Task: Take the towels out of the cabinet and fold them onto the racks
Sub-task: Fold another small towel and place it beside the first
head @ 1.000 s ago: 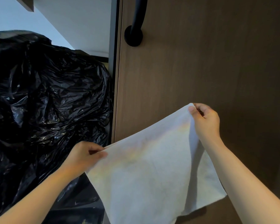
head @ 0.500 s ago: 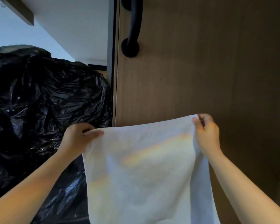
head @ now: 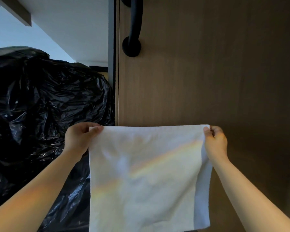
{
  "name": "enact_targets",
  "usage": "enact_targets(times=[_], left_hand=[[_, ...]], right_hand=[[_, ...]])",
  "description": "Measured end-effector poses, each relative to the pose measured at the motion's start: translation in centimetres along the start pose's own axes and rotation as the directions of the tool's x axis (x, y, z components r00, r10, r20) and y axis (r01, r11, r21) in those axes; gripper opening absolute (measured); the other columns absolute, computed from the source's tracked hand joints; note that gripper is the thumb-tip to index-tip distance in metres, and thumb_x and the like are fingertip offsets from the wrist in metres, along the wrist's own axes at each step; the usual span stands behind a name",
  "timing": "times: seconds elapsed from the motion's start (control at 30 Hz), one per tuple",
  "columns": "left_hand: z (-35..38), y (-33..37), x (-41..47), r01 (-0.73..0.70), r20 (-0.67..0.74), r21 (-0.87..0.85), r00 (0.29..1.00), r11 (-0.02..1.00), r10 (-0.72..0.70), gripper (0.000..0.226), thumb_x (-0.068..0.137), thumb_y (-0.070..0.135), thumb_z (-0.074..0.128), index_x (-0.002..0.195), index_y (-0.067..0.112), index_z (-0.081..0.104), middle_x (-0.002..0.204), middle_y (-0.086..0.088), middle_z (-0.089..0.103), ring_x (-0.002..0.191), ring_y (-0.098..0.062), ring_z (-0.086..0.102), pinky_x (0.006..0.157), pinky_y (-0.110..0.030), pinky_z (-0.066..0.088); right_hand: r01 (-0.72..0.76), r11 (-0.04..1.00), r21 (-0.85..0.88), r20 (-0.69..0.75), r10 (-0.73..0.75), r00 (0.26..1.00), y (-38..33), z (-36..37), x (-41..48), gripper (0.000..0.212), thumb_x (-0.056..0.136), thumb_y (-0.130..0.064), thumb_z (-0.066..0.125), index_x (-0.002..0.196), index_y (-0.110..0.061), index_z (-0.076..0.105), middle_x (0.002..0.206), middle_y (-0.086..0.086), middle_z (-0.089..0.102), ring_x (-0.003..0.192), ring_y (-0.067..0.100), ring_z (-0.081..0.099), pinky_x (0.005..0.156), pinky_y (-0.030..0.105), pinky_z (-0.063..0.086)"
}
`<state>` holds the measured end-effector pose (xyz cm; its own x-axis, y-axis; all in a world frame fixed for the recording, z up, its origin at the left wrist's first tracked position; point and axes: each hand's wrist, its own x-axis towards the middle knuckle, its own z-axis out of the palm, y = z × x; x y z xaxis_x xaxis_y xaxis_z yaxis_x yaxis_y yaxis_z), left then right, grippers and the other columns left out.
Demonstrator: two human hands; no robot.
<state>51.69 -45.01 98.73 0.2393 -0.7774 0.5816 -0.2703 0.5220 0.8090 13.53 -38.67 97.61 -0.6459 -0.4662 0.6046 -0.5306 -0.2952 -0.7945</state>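
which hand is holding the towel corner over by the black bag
The left hand: it pinches a top corner of the white towel in front of the black bag; the right hand pinches the other corner before the wooden door.

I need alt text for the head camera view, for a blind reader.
A person's left hand and right hand each pinch a top corner of a white cloth towel, holding it spread and hanging before a brown wooden cabinet door with a black curved handle. A crumpled black plastic bag is on the left.
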Motion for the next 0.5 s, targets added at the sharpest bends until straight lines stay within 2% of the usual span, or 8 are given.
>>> enact_targets(times=[0.07, 0.23, 0.33, 0.43, 0.5], left_hand=[[0.2, -0.3, -0.2, -0.137, -0.051, 0.195, 0.987, 0.971, 0.15, 0.004, 0.082, 0.027, 0.075, 0.083, 0.025, 0.072, 0.073, 0.007, 0.066, 0.068, -0.004, 0.058, 0.054, -0.014, 0.038], [0.1, -0.4, -0.2, -0.204, -0.089, 0.214, 0.97, 0.955, 0.227, 0.006, 0.08, 0.025, 0.076, 0.084, 0.022, 0.073, 0.07, 0.004, 0.063, 0.066, -0.007, 0.055, 0.054, -0.009, 0.039], [0.0, 0.2, -0.3, -0.156, -0.092, 0.187, 0.98, 0.97, 0.176, 0.011, 0.077, 0.03, 0.079, 0.084, 0.025, 0.072, 0.075, 0.01, 0.066, 0.07, -0.004, 0.059, 0.055, -0.011, 0.038], [0.4, 0.9, -0.6, -0.078, -0.105, 0.085, 0.991, 0.993, 0.087, 0.02, 0.071, 0.031, 0.084, 0.083, 0.024, 0.07, 0.073, 0.012, 0.068, 0.059, 0.007, 0.061, 0.048, -0.01, 0.042], [0.8, 1.3, -0.9, -0.074, -0.073, 0.016, 0.995, 0.997, 0.075, 0.023, 0.069, 0.029, 0.086, 0.083, 0.022, 0.069, 0.069, 0.009, 0.07, 0.055, 0.007, 0.061, 0.045, -0.009, 0.045]], right_hand=[[0.009, 1.0, -0.017, 0.002, -0.009, 1.0, 0.2, 0.4, -0.3, 0.027, 0.102, -0.025, 0.049, 0.115, -0.003, 0.057, 0.1, 0.009, 0.056, 0.095, 0.029, 0.054, 0.079, 0.032, 0.037], [0.009, 0.998, -0.057, 0.016, -0.009, 1.0, 0.9, 0.9, -0.5, 0.026, 0.102, -0.026, 0.05, 0.113, -0.004, 0.057, 0.096, 0.009, 0.057, 0.093, 0.031, 0.055, 0.079, 0.036, 0.041], [-0.027, 0.994, -0.104, 0.079, 0.035, 0.996, 1.9, 0.9, -0.3, 0.027, 0.102, -0.029, 0.05, 0.115, -0.007, 0.057, 0.098, 0.007, 0.057, 0.094, 0.03, 0.056, 0.078, 0.034, 0.04], [-0.123, 0.979, -0.162, 0.2, 0.155, 0.968, 3.1, 0.9, -0.2, 0.033, 0.101, -0.031, 0.051, 0.125, -0.008, 0.054, 0.109, 0.007, 0.057, 0.098, 0.024, 0.054, 0.081, 0.034, 0.041], [-0.163, 0.961, -0.224, 0.237, 0.216, 0.947, 4.1, 1.1, -0.5, 0.036, 0.1, -0.029, 0.054, 0.129, -0.007, 0.054, 0.117, 0.011, 0.059, 0.108, 0.028, 0.056, 0.084, 0.033, 0.042]])
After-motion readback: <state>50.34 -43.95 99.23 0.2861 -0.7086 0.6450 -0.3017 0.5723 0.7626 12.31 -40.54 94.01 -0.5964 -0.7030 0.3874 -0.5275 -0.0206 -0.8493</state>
